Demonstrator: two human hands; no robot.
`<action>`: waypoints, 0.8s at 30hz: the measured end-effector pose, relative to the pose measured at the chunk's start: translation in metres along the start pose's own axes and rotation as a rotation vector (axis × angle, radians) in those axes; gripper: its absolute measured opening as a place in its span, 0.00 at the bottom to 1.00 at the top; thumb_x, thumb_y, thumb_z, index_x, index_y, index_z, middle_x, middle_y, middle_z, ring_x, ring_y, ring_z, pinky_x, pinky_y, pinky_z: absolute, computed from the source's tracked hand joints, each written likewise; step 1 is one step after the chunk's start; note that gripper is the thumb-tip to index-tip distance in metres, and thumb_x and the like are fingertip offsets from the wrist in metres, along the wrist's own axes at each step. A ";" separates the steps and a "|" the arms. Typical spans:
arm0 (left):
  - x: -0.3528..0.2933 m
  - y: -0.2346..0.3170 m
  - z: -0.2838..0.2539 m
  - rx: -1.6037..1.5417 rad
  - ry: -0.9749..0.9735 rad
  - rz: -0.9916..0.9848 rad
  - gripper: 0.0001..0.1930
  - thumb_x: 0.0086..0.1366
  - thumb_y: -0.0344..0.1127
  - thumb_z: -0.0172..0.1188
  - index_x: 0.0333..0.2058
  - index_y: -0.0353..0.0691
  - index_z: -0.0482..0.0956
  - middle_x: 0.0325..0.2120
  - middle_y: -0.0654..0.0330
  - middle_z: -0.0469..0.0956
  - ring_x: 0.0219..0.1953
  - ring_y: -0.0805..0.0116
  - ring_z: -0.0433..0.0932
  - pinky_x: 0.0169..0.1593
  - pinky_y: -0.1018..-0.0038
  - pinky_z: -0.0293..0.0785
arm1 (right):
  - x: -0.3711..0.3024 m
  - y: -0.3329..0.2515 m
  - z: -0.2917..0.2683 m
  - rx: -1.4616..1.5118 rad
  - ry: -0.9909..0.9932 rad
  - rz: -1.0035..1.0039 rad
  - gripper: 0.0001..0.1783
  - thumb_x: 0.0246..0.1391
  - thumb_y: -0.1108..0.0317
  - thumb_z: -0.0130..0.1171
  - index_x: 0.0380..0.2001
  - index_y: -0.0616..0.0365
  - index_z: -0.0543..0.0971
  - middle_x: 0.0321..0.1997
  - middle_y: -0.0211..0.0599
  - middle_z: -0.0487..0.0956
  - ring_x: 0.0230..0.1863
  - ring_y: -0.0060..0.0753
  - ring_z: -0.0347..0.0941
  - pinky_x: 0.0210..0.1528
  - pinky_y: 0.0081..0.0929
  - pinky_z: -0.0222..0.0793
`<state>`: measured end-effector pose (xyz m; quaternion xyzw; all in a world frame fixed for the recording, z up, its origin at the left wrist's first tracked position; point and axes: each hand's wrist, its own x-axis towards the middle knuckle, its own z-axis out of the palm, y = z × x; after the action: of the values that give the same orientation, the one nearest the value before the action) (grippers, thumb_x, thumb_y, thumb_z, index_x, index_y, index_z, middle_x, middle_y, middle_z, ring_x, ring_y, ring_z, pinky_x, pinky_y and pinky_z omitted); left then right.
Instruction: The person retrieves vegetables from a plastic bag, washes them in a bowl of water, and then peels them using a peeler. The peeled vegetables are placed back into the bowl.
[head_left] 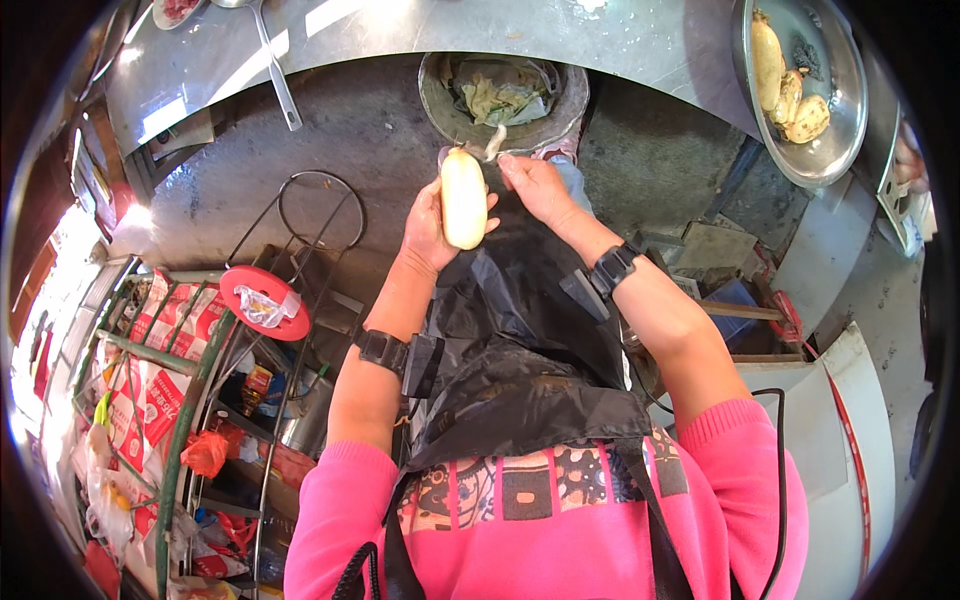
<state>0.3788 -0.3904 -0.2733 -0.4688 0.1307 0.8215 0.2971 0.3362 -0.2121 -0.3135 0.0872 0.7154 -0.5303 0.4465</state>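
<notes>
Basically, left hand was closed around a pale peeled root, held upright. Right hand touched its top edge; couldn't tell that grip's state. Bucket of peelings sat just beyond the grip.

Peeler in right hand indistinct

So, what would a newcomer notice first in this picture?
First, the pale peeled root at the centre, held upright in the left hand, with the right hand at its top. Just beyond is a bucket of peelings; a metal bowl with unpeeled roots sits top right.
</notes>
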 end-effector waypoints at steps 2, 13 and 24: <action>0.003 -0.001 0.001 0.042 -0.048 0.070 0.22 0.64 0.49 0.42 0.49 0.40 0.67 0.41 0.55 0.74 0.37 0.57 0.76 0.41 0.59 0.75 | -0.011 -0.011 0.006 0.077 0.016 -0.166 0.27 0.56 0.46 0.44 0.27 0.60 0.77 0.23 0.43 0.77 0.25 0.41 0.74 0.30 0.31 0.67; 0.012 0.005 0.000 -0.029 0.001 0.053 0.24 0.66 0.56 0.38 0.48 0.45 0.69 0.36 0.56 0.76 0.35 0.61 0.77 0.35 0.64 0.77 | -0.034 -0.039 0.001 -0.359 -0.031 -0.428 0.18 0.54 0.50 0.48 0.23 0.51 0.77 0.22 0.38 0.76 0.26 0.45 0.73 0.28 0.37 0.69; -0.001 -0.007 -0.015 0.010 0.053 -0.113 0.26 0.67 0.55 0.35 0.48 0.40 0.68 0.34 0.50 0.76 0.30 0.58 0.77 0.29 0.67 0.77 | 0.025 -0.002 -0.001 -0.451 0.109 -0.103 0.27 0.54 0.42 0.41 0.25 0.54 0.79 0.26 0.45 0.78 0.31 0.49 0.74 0.34 0.39 0.69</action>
<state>0.3933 -0.3926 -0.2802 -0.4956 0.1159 0.7900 0.3417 0.3198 -0.2204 -0.3303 -0.0227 0.8424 -0.3735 0.3877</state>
